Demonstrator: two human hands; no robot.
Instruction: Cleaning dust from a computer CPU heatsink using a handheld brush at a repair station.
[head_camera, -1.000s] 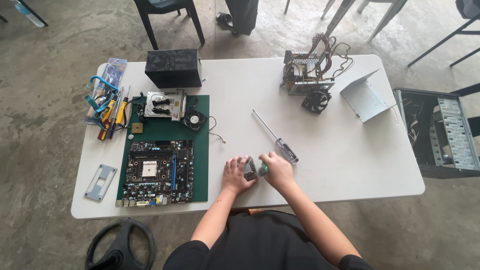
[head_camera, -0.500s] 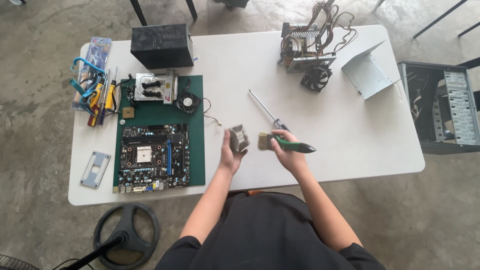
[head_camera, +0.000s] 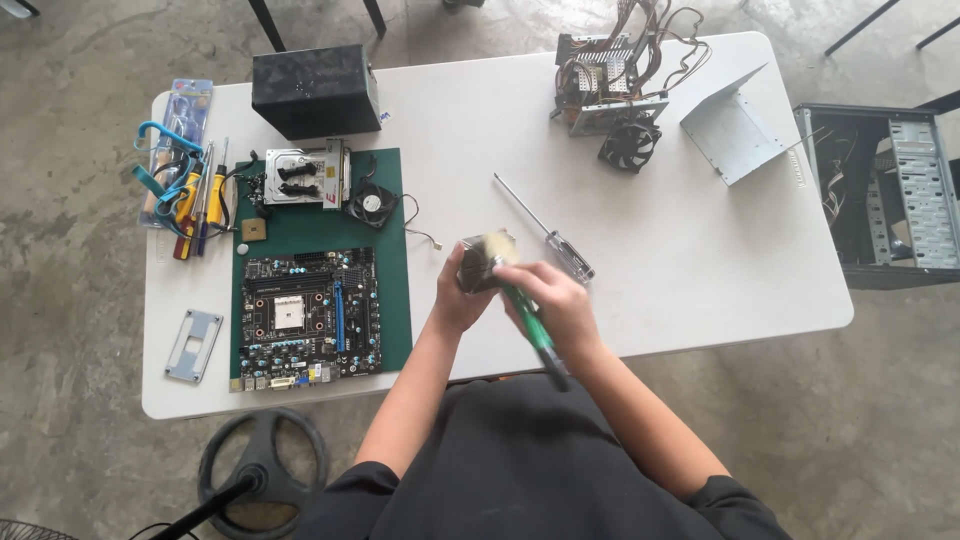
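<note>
Brush (head_camera: 520, 300) raised onto finned heatsink (head_camera: 477, 268)

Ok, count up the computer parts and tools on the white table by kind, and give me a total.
Circuit boards: 1, motherboard
Loose fans: 2, small fan, large fan
Black boxes: 1, black box
Drives: 1, drive
Lone screwdrivers: 1, screwdriver
Brushes: 1, brush in right hand
Heatsinks: 1, heatsink in left hand
Total: 8

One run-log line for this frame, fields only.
left hand: holds small grey heatsink | right hand: holds green-handled brush, bristles on heatsink | screwdriver: on white table
</note>
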